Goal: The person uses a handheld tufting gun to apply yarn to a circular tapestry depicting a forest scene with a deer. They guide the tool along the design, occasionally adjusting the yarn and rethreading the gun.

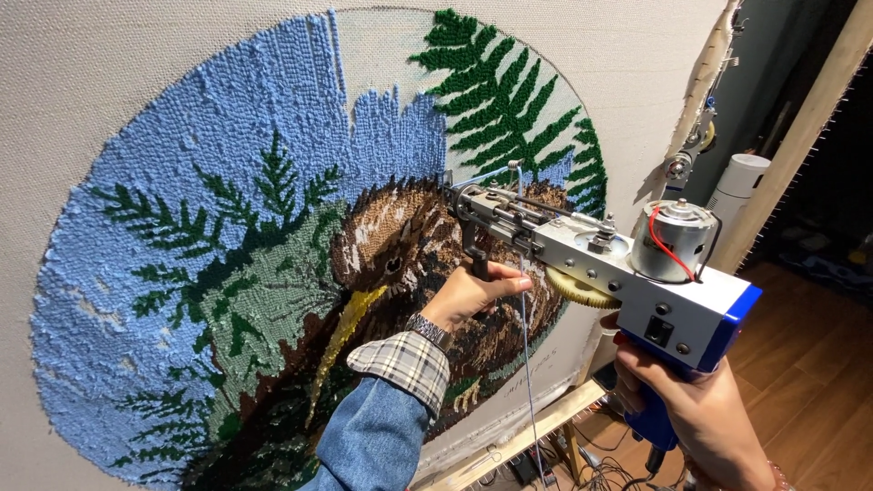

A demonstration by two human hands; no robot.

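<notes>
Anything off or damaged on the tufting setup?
Nothing broken shows. Only oddity: a bare, untufted wedge in the blue sky of the round rug design, upper middle, beside the fern. Left hand and right hand grip the tufting gun normally.

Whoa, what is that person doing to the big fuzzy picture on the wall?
A person is pressing a tufting gun against a stretched cloth. The left hand grips the front handle, and the right hand holds the blue rear grip. A strand of blue yarn hangs down from the gun. The round rug picture is mostly filled: blue sky, green fern branches and a brown bird. A bare patch of cloth remains near the top.
</notes>
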